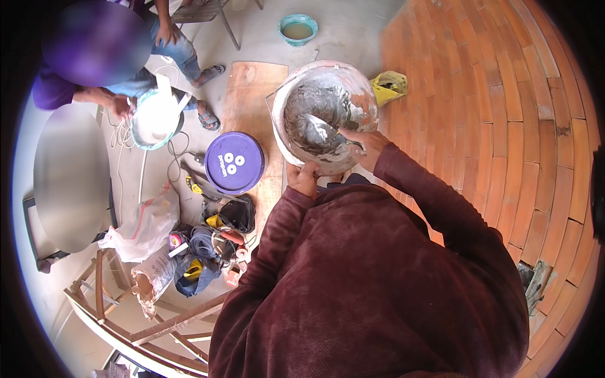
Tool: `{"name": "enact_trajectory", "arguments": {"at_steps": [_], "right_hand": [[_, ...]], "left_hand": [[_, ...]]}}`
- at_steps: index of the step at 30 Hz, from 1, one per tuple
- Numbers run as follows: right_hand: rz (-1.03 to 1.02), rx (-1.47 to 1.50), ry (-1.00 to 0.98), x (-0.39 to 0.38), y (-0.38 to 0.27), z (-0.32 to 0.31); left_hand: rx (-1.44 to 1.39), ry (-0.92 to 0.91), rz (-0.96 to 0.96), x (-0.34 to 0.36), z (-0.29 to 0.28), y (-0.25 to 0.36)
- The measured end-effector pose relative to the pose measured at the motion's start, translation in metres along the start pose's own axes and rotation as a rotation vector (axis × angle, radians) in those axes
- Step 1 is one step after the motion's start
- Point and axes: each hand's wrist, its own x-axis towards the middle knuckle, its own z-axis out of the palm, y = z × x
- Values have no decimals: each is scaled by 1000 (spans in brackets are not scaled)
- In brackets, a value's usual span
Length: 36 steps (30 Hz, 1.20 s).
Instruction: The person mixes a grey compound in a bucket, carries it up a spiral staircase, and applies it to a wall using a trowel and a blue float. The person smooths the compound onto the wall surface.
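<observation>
The mixing bowl (324, 116) is smeared grey with wet mortar over a reddish, white-rimmed shell, and the sleeves at six o'clock are dark maroon. At nine o'clock from the bowl sits a purple bucket lid (234, 162) with white markings, on a pale brown wooden board (252, 94). The brick floor (504, 126) at three o'clock is orange-red with pale joints, and a teal basin (297, 29) at twelve o'clock holds beige liquid.
</observation>
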Motion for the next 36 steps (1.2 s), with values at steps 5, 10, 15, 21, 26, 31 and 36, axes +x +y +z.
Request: {"name": "enact_trajectory", "arguments": {"at_steps": [5,10,15,21,26,31,36], "right_hand": [[18,-147,-30,27,27,7],[74,-597,-121,37,-4,-25],[-21,-710,-95,35,-26,-28],[157,-708,-211,38,-20,8],[16,-295,-154,36,3,19],[-27,190,4,31,-12,13],[124,107,-160,66,2,27]], "left_hand": [[-20,-16,-24,5,-3,2],[48,-30,-76,2,-8,9],[182,-46,-28,0,-6,15],[312,-95,12,2,-11,22],[193,2,31,2,-14,20],[180,14,-66,5,-34,36],[259,-40,-51,14,-37,40]]}}
